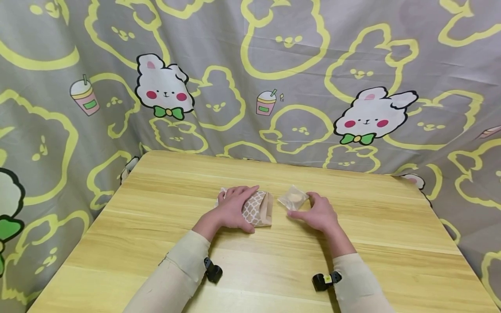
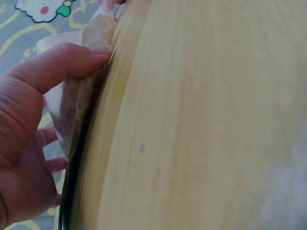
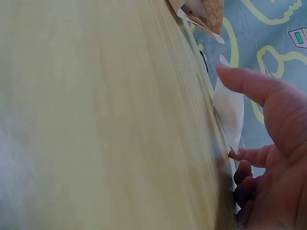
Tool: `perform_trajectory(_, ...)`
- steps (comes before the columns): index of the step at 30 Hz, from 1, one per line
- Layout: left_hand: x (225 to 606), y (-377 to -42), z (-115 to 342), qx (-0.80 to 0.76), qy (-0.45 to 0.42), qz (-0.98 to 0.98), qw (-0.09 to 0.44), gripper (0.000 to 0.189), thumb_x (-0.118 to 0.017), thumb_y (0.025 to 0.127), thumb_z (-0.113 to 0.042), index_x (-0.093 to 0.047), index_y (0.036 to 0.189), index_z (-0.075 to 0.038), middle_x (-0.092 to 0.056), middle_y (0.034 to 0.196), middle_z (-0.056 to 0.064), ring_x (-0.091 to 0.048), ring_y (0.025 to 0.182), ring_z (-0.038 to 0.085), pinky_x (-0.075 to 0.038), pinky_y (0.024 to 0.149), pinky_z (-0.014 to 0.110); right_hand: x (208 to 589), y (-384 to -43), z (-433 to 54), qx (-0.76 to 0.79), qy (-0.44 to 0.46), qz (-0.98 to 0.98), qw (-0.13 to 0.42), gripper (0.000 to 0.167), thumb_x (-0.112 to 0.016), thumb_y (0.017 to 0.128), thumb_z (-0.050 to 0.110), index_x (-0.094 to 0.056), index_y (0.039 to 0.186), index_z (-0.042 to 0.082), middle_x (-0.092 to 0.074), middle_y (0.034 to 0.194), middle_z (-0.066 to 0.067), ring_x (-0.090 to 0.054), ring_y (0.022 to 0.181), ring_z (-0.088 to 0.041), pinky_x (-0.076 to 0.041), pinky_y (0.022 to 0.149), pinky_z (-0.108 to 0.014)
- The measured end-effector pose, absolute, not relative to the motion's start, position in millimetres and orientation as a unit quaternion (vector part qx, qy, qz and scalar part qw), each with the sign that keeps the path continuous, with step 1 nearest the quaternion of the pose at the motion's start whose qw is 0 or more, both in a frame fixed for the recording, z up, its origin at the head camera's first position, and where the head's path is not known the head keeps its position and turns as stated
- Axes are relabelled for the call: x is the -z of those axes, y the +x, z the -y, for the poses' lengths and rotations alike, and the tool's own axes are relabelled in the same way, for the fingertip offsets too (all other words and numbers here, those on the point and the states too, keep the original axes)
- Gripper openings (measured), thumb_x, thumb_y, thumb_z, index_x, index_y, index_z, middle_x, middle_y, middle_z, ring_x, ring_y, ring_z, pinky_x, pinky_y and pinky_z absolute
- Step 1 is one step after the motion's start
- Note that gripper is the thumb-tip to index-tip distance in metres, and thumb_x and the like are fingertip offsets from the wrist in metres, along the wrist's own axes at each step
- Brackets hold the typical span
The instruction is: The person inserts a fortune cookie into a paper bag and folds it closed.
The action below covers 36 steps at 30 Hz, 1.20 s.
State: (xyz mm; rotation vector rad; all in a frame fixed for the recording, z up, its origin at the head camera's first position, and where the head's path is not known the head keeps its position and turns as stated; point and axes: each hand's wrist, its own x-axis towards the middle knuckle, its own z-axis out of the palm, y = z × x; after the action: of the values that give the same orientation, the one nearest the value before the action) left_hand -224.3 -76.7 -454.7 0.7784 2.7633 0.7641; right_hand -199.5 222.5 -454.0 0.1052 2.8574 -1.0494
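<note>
A small paper bag (image 1: pixel 254 210) with a brown-and-white lattice print lies on the table, its brown mouth gaping to the right. My left hand (image 1: pixel 234 208) grips it across the width, with the thumb at the near edge and the fingers over the far edge. In the left wrist view, the thumb presses the side of the bag (image 2: pixel 98 31). Right of the bag is a small translucent packet (image 1: pixel 292 198) with something pale inside. My right hand (image 1: pixel 318 213) is spread around it, index fingertip at its right corner and thumb near its front corner.
The wooden table (image 1: pixel 156 261) extends around both hands. A grey curtain (image 1: pixel 219 87) with rabbit prints hangs behind and beside it. Black wrist cameras (image 1: pixel 213 271) sit on both beige sleeves (image 1: pixel 358 278).
</note>
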Motion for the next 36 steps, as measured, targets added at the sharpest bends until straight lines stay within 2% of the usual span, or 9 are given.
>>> perform_trajectory(3, 455.1, -224.6, 76.8, -0.256, 0.261, -0.927, 0.084, 0.127, -0.091, 0.053, -0.048, -0.024, 0.16, -0.032, -0.037, 0.151, 0.0, -0.026, 0.137, 0.032, -0.011, 0.106, 0.061, 453.4, -198.5, -222.9, 0.359, 0.034, -0.932, 0.045, 0.097, -0.088, 0.07, 0.052, -0.048, 0.14, -0.001, -0.054, 0.133, -0.028, -0.051, 0.122, -0.043, -0.041, 0.098, -0.058)
perform_trajectory(7, 455.3, -224.4, 77.0, -0.256, 0.26, -0.927, 0.085, 0.127, -0.092, 0.053, -0.048, -0.024, 0.16, -0.032, -0.037, 0.151, 0.0, -0.026, 0.137, 0.032, -0.011, 0.106, 0.061, 453.0, -196.7, -224.8, 0.39, 0.032, -0.919, 0.052, 0.094, -0.09, 0.07, 0.041, -0.045, 0.14, -0.002, -0.053, 0.131, -0.029, -0.051, 0.118, -0.042, -0.042, 0.096, -0.056)
perform_trajectory(11, 455.1, -224.1, 77.1, -0.256, 0.26, -0.927, 0.086, 0.127, -0.092, 0.053, -0.047, -0.024, 0.16, -0.032, -0.037, 0.151, 0.0, -0.027, 0.137, 0.033, -0.011, 0.106, 0.061, 453.9, -195.7, -228.0, 0.414, 0.03, -0.908, 0.058, 0.093, -0.092, 0.069, 0.032, -0.043, 0.14, -0.002, -0.052, 0.12, -0.025, -0.051, 0.105, -0.037, -0.045, 0.086, -0.048)
perform_trajectory(14, 455.0, -223.8, 77.2, -0.256, 0.259, -0.927, 0.087, 0.127, -0.092, 0.053, -0.047, -0.025, 0.16, -0.032, -0.037, 0.151, 0.0, -0.027, 0.137, 0.033, -0.011, 0.106, 0.061, 454.9, -196.0, -230.6, 0.426, 0.027, -0.902, 0.064, 0.09, -0.092, 0.069, 0.027, -0.042, 0.138, 0.0, -0.047, 0.109, -0.02, -0.047, 0.094, -0.032, -0.042, 0.076, -0.04)
perform_trajectory(19, 454.4, -223.5, 77.3, -0.255, 0.258, -0.928, 0.086, 0.127, -0.092, 0.053, -0.046, -0.025, 0.16, -0.032, -0.037, 0.151, 0.001, -0.026, 0.138, 0.033, -0.011, 0.106, 0.061, 455.1, -195.9, -233.8, 0.456, 0.013, -0.887, 0.071, 0.086, -0.092, 0.069, 0.022, -0.042, 0.136, 0.003, -0.04, 0.101, -0.016, -0.041, 0.086, -0.027, -0.037, 0.068, -0.036)
perform_trajectory(29, 451.8, -222.9, 76.0, -0.256, 0.261, -0.926, 0.09, 0.127, -0.092, 0.054, -0.045, -0.024, 0.16, -0.031, -0.037, 0.152, 0.002, -0.026, 0.138, 0.034, -0.011, 0.106, 0.061, 447.4, -187.7, -227.2, 0.556, -0.085, -0.82, 0.101, 0.078, -0.089, 0.071, 0.003, -0.044, 0.134, 0.002, -0.037, 0.096, -0.017, -0.036, 0.086, -0.028, -0.034, 0.068, -0.029)
perform_trajectory(36, 452.5, -224.0, 76.4, -0.255, 0.263, -0.926, 0.09, 0.127, -0.092, 0.054, -0.046, -0.023, 0.16, -0.032, -0.037, 0.151, 0.0, -0.025, 0.138, 0.033, -0.011, 0.105, 0.061, 444.3, -186.1, -216.4, 0.552, -0.154, -0.811, 0.119, 0.072, -0.088, 0.071, 0.003, -0.048, 0.13, 0.003, -0.035, 0.098, -0.022, -0.035, 0.085, -0.033, -0.031, 0.07, -0.032)
